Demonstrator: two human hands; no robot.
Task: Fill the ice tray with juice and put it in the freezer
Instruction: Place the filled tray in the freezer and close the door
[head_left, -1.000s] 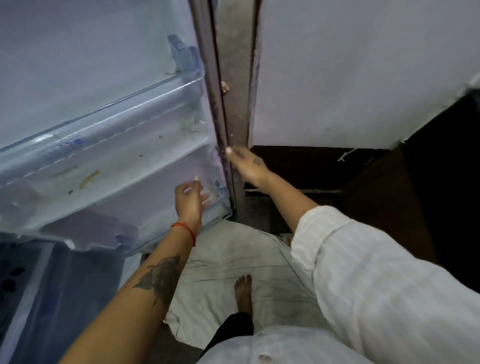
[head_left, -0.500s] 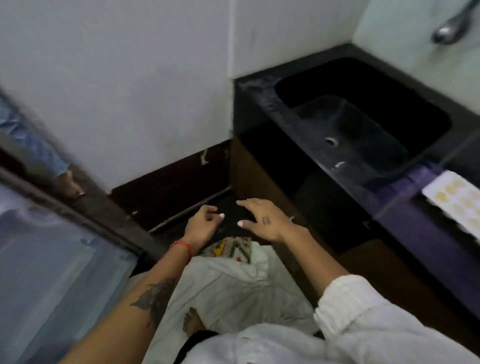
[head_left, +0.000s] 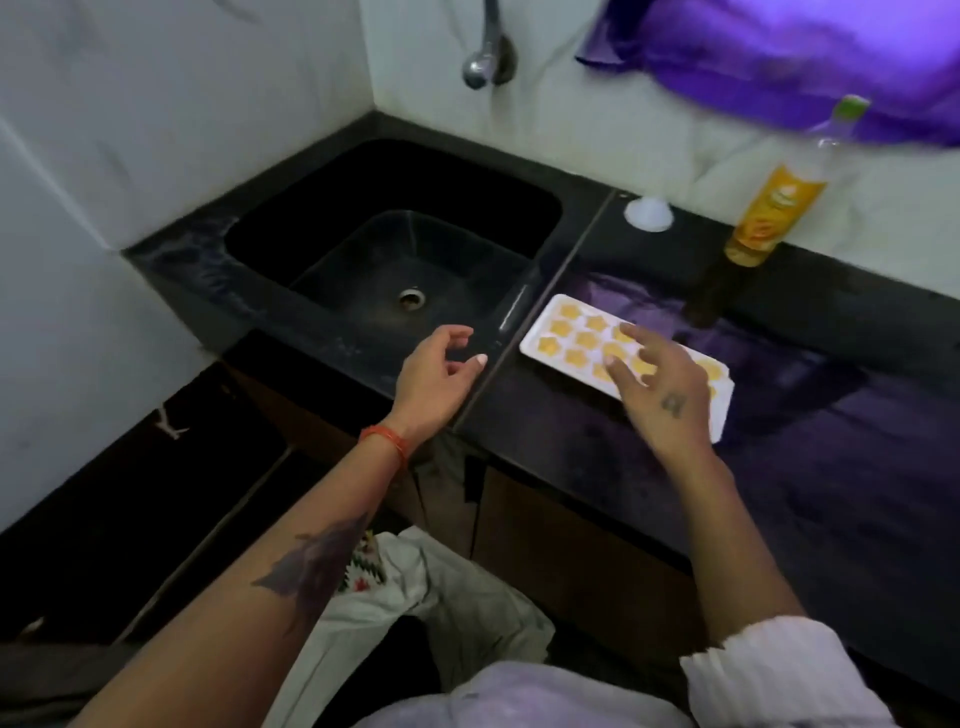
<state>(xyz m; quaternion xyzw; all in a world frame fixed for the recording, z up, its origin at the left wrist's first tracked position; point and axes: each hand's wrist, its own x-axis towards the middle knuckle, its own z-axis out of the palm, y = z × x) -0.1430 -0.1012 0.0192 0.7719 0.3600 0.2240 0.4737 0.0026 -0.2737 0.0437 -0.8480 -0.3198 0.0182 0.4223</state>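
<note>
Ice tray (head_left: 566, 332), white with star-shaped cells, lies flat on the dark table (head_left: 571, 457) just right of the black sink (head_left: 395, 249). Its long axis runs from the near edge of the sink away toward the person's right and slightly nearer, so it sits skewed to the table's front edge. The right hand (head_left: 660, 384) is the nearer one: it hovers over the middle of the tray with fingers spread and loosely bent, covering several cells (whether the fingertips touch the tray cannot be told). The left hand (head_left: 436, 379) hangs over the sink's front rim, well left of the tray's near-left end, fingers loosely curled and holding nothing.

Every cell that shows holds yellow juice, close to the brim by the look of it. The juice bottle (head_left: 769, 208), orange-labelled with a green cap, stands upright behind the tray near the wall, with a small white funnel-like piece (head_left: 648, 214) to its left. The sink looks dry.

Judging from this, filling is done, and lifting calls for both hands at opposite ends, kept level.
</note>
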